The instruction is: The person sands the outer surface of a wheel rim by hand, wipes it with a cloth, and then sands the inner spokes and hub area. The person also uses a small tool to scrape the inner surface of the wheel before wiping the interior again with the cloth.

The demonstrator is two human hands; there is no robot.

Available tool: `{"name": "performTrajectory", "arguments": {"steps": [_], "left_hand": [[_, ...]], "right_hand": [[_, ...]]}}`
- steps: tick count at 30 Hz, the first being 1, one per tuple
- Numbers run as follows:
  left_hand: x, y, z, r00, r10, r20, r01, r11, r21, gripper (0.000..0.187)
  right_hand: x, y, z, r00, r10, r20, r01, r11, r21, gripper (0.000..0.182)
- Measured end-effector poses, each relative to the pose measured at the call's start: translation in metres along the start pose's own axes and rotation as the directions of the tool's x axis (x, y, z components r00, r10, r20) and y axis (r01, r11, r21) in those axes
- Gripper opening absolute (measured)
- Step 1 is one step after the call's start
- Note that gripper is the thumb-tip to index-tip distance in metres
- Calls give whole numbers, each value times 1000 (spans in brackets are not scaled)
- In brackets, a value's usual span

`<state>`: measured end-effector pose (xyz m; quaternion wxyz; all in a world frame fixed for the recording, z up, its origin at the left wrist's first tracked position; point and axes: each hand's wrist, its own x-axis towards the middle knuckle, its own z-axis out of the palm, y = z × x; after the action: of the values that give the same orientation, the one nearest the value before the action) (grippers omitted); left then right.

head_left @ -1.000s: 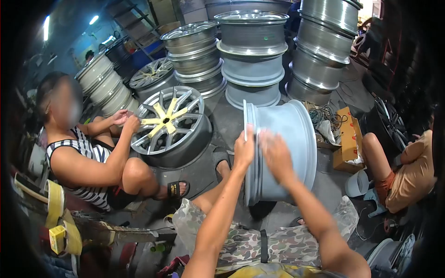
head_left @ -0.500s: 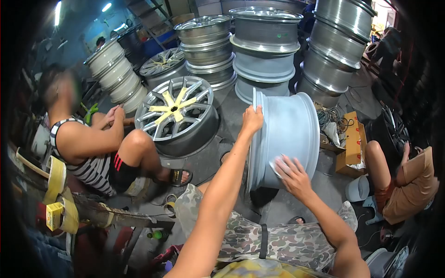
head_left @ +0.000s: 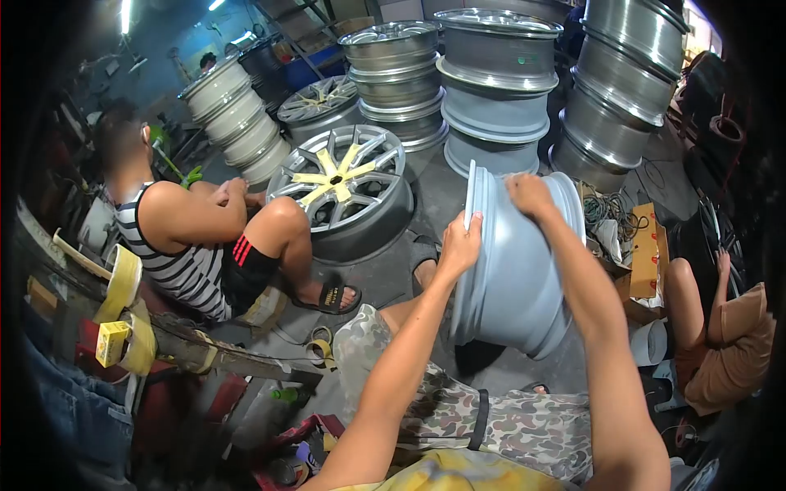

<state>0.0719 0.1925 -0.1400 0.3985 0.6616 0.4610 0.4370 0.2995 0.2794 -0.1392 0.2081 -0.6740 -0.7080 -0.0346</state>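
A wheel rim with a matte pale grey-blue barrel stands on its edge in front of my knees, tilted slightly. My left hand is closed around its near left lip, thumb up. At the top of the barrel, my right hand presses down with curled, slightly blurred fingers. Half a second ago a thin white pad showed under those fingers; the hand now covers whatever lies beneath it. Left of this rim, a multi-spoke wheel with yellow tape on its spokes leans at a tilt.
Stacks of rims stand behind. A person in a striped top sits at left; another person's knee shows at right. Nearby are a cardboard box, coiled cable, a white bucket and tape rolls.
My right hand has slid from the lower near side of the barrel up to its top. The rim has tipped a little, my left hand still on its lip. The camera view has shifted leftward.
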Motion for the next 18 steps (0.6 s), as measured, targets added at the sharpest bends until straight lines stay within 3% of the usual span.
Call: {"name": "performTrajectory", "arguments": {"steps": [1,2,3,4,5,7,9,12,15,17,18], "left_hand": [[7,-4,3,1000,22,-11,-22,999,-27,43],[16,-6,6,1000,27,-12,-27,999,-31,43],[24,-9,9,999,35,-17,-35,999,-40,43],[34,-13,13,999,41,-23,-42,998,-50,44],[44,-19,18,999,25,-27,-25,1000,-14,44],[52,-17,23,999,17,-46,-17,1000,-16,44],[52,-24,30,993,52,-106,-49,998,28,42],[24,-24,24,986,121,-116,-124,992,-20,42],[-25,-12,9,998,49,-51,-51,998,-49,40],[-60,-15,9,981,159,-109,-177,965,-193,39],[-80,-13,5,990,116,-81,-130,970,-203,38]], "right_hand": [[-29,-36,-23,997,-70,-30,74,990,119,43],[-65,-58,-23,978,-125,-168,125,992,-10,39],[-103,-59,-17,929,-295,-224,264,952,-157,39],[-144,-69,-27,910,-357,-210,329,931,-160,42],[-187,-68,-34,899,-412,-151,409,911,-51,48],[-257,-56,-52,879,-463,114,475,872,-119,52],[-285,-21,-69,865,-484,134,498,794,-349,57],[-265,-12,-113,907,-406,112,419,843,-338,53],[-206,-15,-124,932,-362,0,339,874,-347,39],[-152,-4,-122,972,-230,-49,207,933,-294,31],[-119,2,-122,993,-99,58,111,960,-256,30]]}}
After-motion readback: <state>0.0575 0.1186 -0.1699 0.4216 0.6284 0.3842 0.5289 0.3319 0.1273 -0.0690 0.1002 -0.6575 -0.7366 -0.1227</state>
